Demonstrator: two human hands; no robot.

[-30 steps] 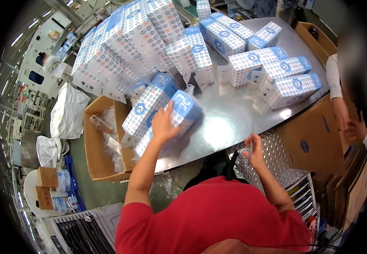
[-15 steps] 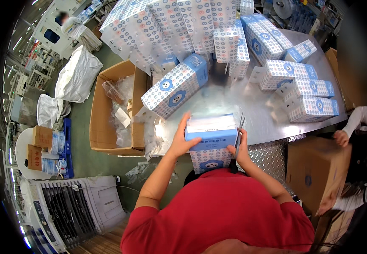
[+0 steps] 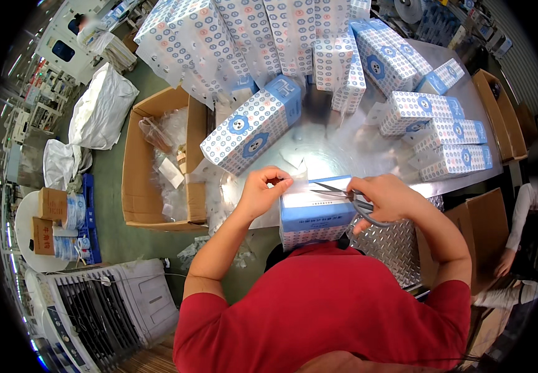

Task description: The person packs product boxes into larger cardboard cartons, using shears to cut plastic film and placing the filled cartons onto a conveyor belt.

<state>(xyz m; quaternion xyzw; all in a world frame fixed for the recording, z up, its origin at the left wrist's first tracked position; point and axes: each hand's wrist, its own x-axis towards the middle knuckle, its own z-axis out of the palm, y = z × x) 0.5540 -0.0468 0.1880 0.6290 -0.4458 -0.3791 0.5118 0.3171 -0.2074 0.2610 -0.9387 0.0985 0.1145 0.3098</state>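
A blue and white patterned pack [image 3: 316, 214] in clear wrap stands on end against my chest, at the near edge of a shiny metal table [image 3: 319, 155]. My left hand [image 3: 263, 189] pinches the clear wrap at the pack's top left corner. My right hand [image 3: 384, 196] holds metal scissors [image 3: 350, 198], whose blades lie across the top of the pack toward my left hand.
Many similar packs are piled at the table's far side and right [image 3: 443, 133]. An open cardboard box [image 3: 157, 161] with plastic scraps sits on the floor to the left. A person's arm [image 3: 520, 211] shows at the right by another box [image 3: 468, 230]. A white grille unit [image 3: 107, 304] stands lower left.
The pack was pulled from the table to my chest and stood on end. My right hand now holds scissors on its top, and my left hand pinches the wrap.
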